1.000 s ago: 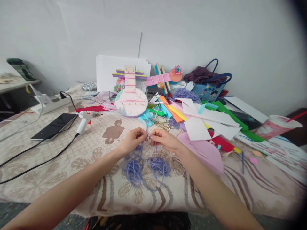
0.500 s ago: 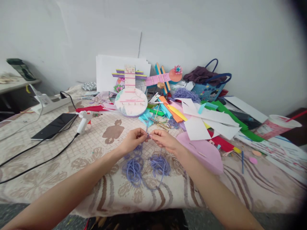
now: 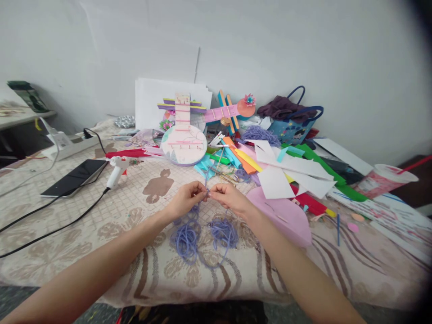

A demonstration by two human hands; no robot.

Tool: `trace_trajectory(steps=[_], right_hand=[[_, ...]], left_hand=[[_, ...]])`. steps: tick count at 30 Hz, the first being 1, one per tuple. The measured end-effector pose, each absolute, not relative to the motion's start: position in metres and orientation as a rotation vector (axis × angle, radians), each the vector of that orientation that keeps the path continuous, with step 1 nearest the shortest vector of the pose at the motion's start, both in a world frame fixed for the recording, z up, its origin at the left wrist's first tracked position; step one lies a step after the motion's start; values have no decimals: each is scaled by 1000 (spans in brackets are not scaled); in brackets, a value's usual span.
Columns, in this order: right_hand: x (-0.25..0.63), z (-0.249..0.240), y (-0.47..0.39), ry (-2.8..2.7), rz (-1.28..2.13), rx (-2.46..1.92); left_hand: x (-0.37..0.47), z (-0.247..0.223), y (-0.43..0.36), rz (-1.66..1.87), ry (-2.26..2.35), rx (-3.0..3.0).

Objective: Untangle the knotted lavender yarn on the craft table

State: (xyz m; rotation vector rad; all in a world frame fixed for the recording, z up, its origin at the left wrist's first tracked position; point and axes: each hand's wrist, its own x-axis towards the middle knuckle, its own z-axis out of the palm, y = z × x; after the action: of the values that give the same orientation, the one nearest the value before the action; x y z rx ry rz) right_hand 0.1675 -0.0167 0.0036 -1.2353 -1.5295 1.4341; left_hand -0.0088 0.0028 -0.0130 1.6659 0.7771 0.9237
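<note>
Head view, hands: I am seeing my left hand point(image 3: 186, 200) and my right hand point(image 3: 228, 199) meeting fingertip to fingertip above the table, both pinching one thin strand of the purple cord point(image 3: 202, 236).
Head view, cord: it is hanging down from the fingers and lying in two loose coils on the patterned tablecloth point(image 3: 67, 225), just under the hands, close to the near edge.
Head view, grip: both hands are closing on the strand; the palms are staying apart.
Head view, left side: a white glue gun point(image 3: 115, 170) is lying beside a dark phone point(image 3: 70, 177), with black cables running off.
Head view, behind: a round paper craft point(image 3: 184, 144) is standing before coloured paper strips point(image 3: 243, 158).
Head view, right side: a pink sheet point(image 3: 283, 215) is lying just beside my right wrist, and a cup point(image 3: 383, 179) is resting farther away.
</note>
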Motion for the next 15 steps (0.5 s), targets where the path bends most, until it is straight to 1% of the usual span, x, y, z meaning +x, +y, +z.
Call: trace_trajectory(steps=[5,9,11,15], right_hand=[[169,-1,-15,-1570,1415,-1178],[172,-5,-12,-1562,1548,-1073],[172,-6,-11,-1535,1563,-1090],[171,-2,-13,-1564,1483,-1181]], left_hand=[[-8,-12,1,927,804,1695],[-8,-12,1,924,801,1707],[-8,-12,2,918,804,1716],[-9,-10,1,912,806,1742]])
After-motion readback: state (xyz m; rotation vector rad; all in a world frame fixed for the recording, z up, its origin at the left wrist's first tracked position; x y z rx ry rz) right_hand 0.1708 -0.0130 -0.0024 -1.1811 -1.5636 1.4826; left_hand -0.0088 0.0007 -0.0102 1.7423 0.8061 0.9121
